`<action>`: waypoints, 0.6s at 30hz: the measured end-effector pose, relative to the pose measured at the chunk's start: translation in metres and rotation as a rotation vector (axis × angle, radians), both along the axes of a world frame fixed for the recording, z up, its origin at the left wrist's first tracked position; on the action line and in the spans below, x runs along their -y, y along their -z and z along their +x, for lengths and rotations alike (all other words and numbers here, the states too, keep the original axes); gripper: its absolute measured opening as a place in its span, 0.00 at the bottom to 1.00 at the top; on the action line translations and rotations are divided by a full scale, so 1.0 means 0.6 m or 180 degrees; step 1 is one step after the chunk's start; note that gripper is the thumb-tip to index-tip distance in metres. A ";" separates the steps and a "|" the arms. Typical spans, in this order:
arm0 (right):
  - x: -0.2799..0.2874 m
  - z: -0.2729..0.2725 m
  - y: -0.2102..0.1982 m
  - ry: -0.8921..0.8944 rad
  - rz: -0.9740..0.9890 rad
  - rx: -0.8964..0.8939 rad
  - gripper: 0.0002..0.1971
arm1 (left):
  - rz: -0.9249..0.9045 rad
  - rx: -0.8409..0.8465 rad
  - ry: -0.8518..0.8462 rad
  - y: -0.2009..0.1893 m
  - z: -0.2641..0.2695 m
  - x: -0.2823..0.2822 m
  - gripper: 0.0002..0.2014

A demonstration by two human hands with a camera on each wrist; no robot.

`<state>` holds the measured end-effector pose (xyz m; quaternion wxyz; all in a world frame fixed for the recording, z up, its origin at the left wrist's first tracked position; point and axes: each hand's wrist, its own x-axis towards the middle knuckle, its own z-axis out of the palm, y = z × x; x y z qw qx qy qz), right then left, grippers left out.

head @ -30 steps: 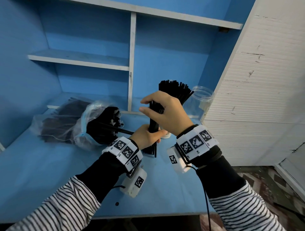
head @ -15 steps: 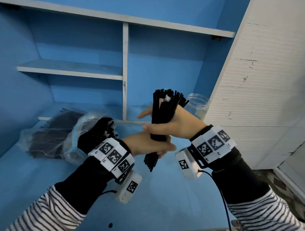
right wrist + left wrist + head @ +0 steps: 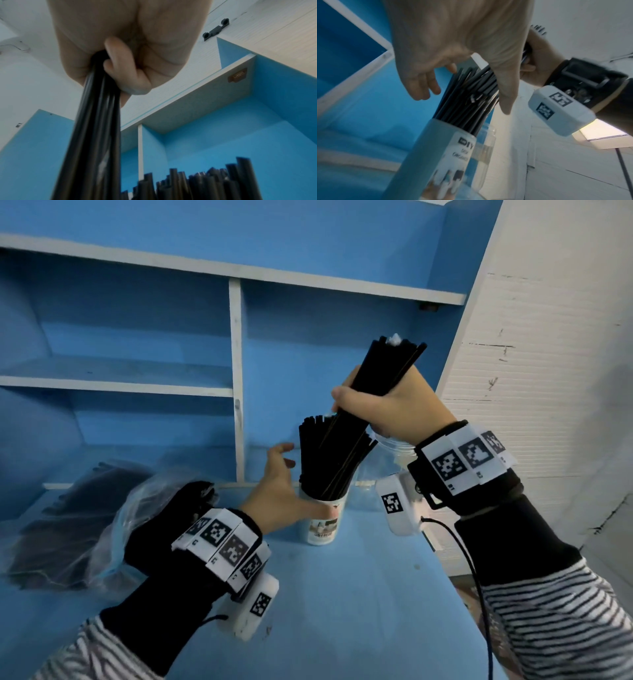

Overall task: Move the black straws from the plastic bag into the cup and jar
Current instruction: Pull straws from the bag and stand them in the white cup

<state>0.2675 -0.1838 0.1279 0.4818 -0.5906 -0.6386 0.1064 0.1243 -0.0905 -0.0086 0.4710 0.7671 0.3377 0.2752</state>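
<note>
Left hand (image 3: 281, 494) nearest, fingers spread loose and apart, thumb tip against the rim of the white paper cup with printed label (image 3: 320, 523), holding nothing. Cup stands on the blue tabletop (image 3: 342, 604), packed with upright black plastic straws (image 3: 325, 453). Above and right of it, right hand (image 3: 394, 409) clamped tight round a tilted bundle of black straws (image 3: 383, 371); lower ends reach into the cup's straws. Clear plastic jar (image 3: 394, 450) just behind, mostly hidden by right hand. Left of left hand, crumpled clear plastic bag of black straws (image 3: 78, 518), partly hidden by the wrist, contents blurry.
</note>
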 end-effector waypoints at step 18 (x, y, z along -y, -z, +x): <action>-0.068 0.038 0.042 0.0381 -0.0243 0.0299 0.08 | 0.0165 -0.0384 0.0512 0.026 0.041 -0.048 0.49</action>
